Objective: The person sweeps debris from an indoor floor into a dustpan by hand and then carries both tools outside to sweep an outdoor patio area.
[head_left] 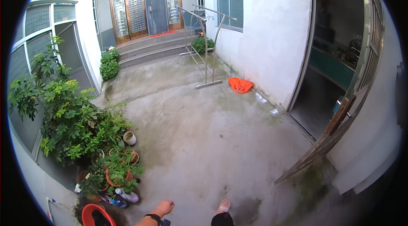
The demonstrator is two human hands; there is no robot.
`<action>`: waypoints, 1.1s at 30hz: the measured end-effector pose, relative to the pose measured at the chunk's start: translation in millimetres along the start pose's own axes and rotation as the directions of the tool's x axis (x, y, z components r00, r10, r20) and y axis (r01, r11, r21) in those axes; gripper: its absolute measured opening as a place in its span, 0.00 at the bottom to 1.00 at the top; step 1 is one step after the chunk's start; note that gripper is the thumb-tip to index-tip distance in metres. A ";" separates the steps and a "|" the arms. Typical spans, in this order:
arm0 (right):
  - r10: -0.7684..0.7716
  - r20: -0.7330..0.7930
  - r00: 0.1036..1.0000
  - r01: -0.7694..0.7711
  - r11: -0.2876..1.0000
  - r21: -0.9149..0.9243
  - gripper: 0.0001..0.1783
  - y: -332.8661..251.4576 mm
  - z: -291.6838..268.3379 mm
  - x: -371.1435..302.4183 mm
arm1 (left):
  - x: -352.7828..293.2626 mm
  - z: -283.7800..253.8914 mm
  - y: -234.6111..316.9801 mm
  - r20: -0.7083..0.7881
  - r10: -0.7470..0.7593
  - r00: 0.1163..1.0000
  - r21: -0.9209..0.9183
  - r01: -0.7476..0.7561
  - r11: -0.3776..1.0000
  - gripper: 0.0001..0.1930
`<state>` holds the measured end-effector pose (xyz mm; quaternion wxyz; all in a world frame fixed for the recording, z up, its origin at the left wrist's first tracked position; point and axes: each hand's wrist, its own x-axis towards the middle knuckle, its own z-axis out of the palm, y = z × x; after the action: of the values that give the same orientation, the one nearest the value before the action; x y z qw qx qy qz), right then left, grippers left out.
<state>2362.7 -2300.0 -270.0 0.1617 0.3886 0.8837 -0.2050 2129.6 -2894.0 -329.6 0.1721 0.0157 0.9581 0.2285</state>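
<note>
At the lower edge, my left hand (164, 208) hangs over the concrete ground. Its fingers are curled in, and nothing shows in them. A dark band with a watch (160, 220) circles the wrist. Nearest to this hand are the potted plants on the left, with a pale purple shoe-like thing (128, 196) and a blue bottle (119, 203) at their foot. A red bucket (86, 216) with something dark inside stands at the lower left. My right hand is out of the picture. One of my feet, in a light sandal (224, 205), shows on the ground.
Leafy plants (70, 117) and a white pot (129, 138) line the left wall. Ahead stands a metal drying rack (207, 56) before steps (148, 51). An orange bag (240, 85) lies by the right wall. A barred door (340, 119) stands ajar beside a dark doorway (316, 102).
</note>
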 end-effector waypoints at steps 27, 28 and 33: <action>0.225 -0.628 0.745 0.325 0.700 0.636 0.13 -397.7 -279.9 470.8 | 671.8 -151.2 186.2 -0.110 -0.222 0.969 0.239 0.243 0.940 0.10; 0.301 -0.651 0.697 0.284 0.718 0.635 0.12 -397.9 -286.3 467.0 | 710.1 -161.3 232.6 -0.081 -0.171 0.982 0.260 0.186 0.947 0.09; 0.506 -0.648 0.570 0.361 0.554 0.750 0.06 -405.7 -303.4 525.5 | 881.5 -143.4 397.3 0.028 0.290 0.956 0.280 -0.286 0.916 0.09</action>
<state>1679.5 -2075.1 -145.9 -0.4586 0.5050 0.6235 -0.3819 1233.1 -2504.7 -317.9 0.1259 0.1793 0.9691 0.1132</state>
